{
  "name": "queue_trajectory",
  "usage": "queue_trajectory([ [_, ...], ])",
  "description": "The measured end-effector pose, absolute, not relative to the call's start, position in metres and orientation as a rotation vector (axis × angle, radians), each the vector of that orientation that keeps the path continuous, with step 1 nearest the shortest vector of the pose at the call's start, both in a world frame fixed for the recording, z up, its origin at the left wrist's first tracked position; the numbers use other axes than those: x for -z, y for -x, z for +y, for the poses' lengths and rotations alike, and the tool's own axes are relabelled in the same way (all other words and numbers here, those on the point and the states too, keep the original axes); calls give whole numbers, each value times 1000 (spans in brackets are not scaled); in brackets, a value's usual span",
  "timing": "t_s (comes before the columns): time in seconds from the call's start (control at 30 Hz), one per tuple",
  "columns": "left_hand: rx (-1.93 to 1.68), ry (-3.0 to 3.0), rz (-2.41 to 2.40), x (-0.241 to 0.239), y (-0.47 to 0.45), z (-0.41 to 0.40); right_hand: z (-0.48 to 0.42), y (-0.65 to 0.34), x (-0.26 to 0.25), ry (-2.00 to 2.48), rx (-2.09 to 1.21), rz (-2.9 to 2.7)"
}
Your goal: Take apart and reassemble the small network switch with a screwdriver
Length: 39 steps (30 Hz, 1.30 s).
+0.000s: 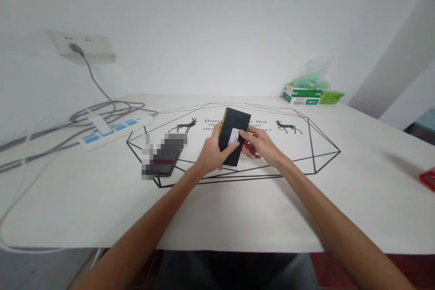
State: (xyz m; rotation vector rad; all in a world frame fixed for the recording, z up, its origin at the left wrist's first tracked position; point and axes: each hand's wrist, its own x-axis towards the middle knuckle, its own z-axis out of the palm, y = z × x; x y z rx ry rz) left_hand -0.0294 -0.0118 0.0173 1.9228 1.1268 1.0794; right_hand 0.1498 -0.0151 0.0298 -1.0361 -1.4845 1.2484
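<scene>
Surface: white table (244,217), top printed with a thin black polygonal outline, two black deer figures and lettering partly covered by the held item; plain white wall (204,27) behind. Left side: white wall socket panel (98,46) with one grey plug (76,49) inserted, coiled grey cables, and a long white power strip with blue panels (117,132) lying at a slant. A dark, flat rectangular device (167,157), partly pixelated, lies left of the hands. Rear right: green-and-white cartons (304,93) with a clear plastic bag of green material (312,76) on top. A red object (429,179), cut off by the frame, sits at the right edge. Left hand (211,150): closed around the left side of a flat black rectangular box with a yellow side edge (234,121), thumb across its front face. Right hand (258,143): partly curled at the box's right edge, one fingertip at the small white label (234,136); whether it grips cannot be told. Box is tilted, top leaning right, over the middle of the printed outline; contact with the table unclear. Both forearms reach forward from the near edge, converging on the box.
</scene>
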Motion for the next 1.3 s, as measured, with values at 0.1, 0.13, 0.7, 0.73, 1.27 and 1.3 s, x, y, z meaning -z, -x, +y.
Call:
queue_trajectory([
  [0.1, -1120, -2120, 1143, -21, 32, -7, -17, -148, -32, 991, -1277, -1423],
  [0.13, -1134, -2207, 1179, -21, 33, -6, -17, -147, -32, 983, -1253, -1414],
  [0.7, -960, -2437, 1612, -38, 42, -4, -13, -161, -35, 1284, -591, -1780],
  [0.73, -898, -2450, 1632, -39, 46, -2, -9, -170, -35, 1455, -417, -1770],
  [1.27, -398, -2506, 1227, -36, 67, 12, 27, -224, -9, 2154, -166, -1552],
  [1.3, -340, -2531, 1224, -35, 64, 10, 26, -224, -12, 2115, -150, -1522],
])
